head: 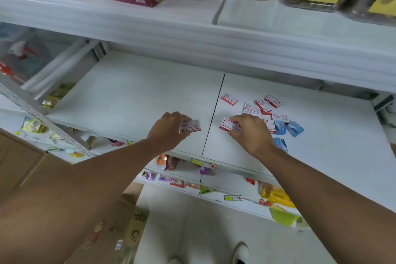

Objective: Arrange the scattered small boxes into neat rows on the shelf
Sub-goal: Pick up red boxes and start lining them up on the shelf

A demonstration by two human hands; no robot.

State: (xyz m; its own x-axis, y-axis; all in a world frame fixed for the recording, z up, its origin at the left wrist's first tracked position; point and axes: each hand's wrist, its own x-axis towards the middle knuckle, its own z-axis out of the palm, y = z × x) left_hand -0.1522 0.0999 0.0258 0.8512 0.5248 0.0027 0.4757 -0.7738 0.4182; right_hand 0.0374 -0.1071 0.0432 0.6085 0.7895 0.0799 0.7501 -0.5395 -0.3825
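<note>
Hands each grip 1 red-white box: left hand (169, 129), right hand (249, 133); blue boxes (287, 129) partly hidden behind right.

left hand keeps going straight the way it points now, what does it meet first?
Probably nothing soon. The left hand, holding a red-and-white box, points up-right over bare white shelf; the scattered boxes lie off to the right of that line. Depth is unclear, but the shelf's back looks like the first stop.

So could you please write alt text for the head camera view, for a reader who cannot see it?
A person's left hand and right hand each hold a small red-and-white box over a white shelf. A loose pile of red boxes and blue boxes lies scattered right of the hands. Snack boxes and jars stand on the shelf above.
</note>
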